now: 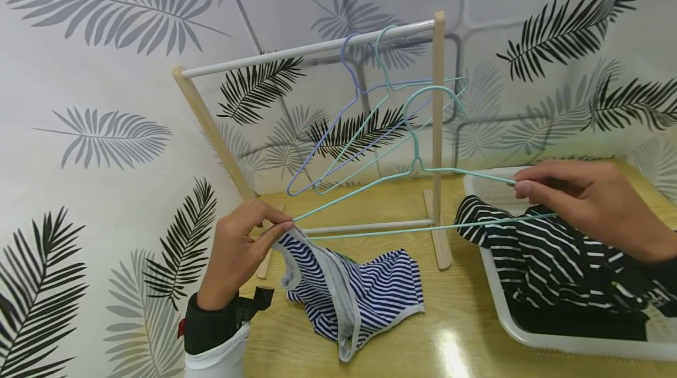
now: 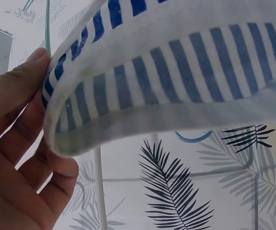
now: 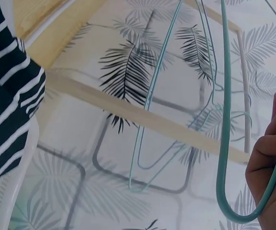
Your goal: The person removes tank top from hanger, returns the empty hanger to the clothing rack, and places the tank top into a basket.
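A mint-green clothes hanger (image 1: 365, 188) spans between both hands in the head view. My left hand (image 1: 245, 243) pinches the shoulder strap of a blue-and-white striped tank top (image 1: 381, 284) together with the hanger's left end. The top hangs down from there, its lower part on the table. In the left wrist view the striped fabric (image 2: 190, 67) fills the upper part, with the thumb on its edge. My right hand (image 1: 603, 201) pinches the hanger's upper arm near its right end. The hanger's curved end (image 3: 238, 215) shows beside that hand in the right wrist view.
Behind stands a wooden rack (image 1: 439, 190) with a white rail (image 1: 307, 49). A blue hanger (image 1: 328, 134) and another mint-green hanger (image 1: 355, 137) hang on it. At right, a white basket (image 1: 502, 307) holds black-and-white striped clothing (image 1: 545, 260). The wooden table (image 1: 418, 343) runs beneath.
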`<state>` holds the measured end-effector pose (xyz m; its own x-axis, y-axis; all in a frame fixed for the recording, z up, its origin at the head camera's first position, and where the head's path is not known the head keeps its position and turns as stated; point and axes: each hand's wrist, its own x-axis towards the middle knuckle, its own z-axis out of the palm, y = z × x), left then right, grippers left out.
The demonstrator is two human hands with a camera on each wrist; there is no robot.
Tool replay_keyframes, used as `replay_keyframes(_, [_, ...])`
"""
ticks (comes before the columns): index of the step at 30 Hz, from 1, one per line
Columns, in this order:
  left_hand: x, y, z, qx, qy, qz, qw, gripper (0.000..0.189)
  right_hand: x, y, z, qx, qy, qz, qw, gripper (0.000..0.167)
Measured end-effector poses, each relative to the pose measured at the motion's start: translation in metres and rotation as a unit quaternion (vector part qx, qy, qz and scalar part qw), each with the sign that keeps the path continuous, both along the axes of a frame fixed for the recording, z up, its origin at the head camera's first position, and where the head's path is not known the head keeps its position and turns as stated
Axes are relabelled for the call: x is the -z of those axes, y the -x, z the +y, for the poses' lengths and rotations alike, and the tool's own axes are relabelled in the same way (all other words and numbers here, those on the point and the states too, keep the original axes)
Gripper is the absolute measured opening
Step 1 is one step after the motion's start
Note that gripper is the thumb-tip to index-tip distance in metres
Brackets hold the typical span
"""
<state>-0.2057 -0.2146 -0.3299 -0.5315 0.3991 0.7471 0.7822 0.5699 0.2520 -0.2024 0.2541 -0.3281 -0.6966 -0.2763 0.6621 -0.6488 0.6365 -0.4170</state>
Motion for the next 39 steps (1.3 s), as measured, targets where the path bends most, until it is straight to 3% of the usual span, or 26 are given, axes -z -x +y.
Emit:
replay_keyframes(4, [0.001,-0.001,-0.003,-0.027,0.001,0.011,0.9996,0.018,-0.001,0.001,0.007,0.019,-0.007,0.010,0.9997,0.020])
replay_keyframes(9, [0.003,-0.002,-0.005,-0.055,-0.004,0.008,0.9985,0.017,-0.001,0.003,0.016,0.036,0.026,0.016,0.9989,0.022])
replay_keyframes(13, [0.006,0.000,0.000,-0.032,-0.021,-0.049,0.9981,0.014,-0.001,0.002,0.020,0.061,0.039,0.007,0.9974,0.021])
replay_keyframes(17, [0.011,0.003,0.009,-0.002,-0.017,-0.104,0.9944,0.011,-0.002,0.002,0.019,0.051,0.035,0.014,0.9980,0.019])
replay_keyframes(22, [0.017,0.006,0.020,0.018,0.012,-0.135,0.9905,0.014,-0.002,0.001,0.018,0.046,0.034,0.020,0.9982,0.017])
replay_keyframes(32, [0.020,0.007,0.024,0.054,0.033,-0.171,0.9832,0.022,-0.001,0.003,0.016,0.049,0.032,0.019,0.9981,0.019])
replay_keyframes(39, [0.018,0.006,0.020,0.038,0.036,-0.139,0.9889,0.026,0.000,0.004,0.017,0.054,0.031,0.015,0.9980,0.019])
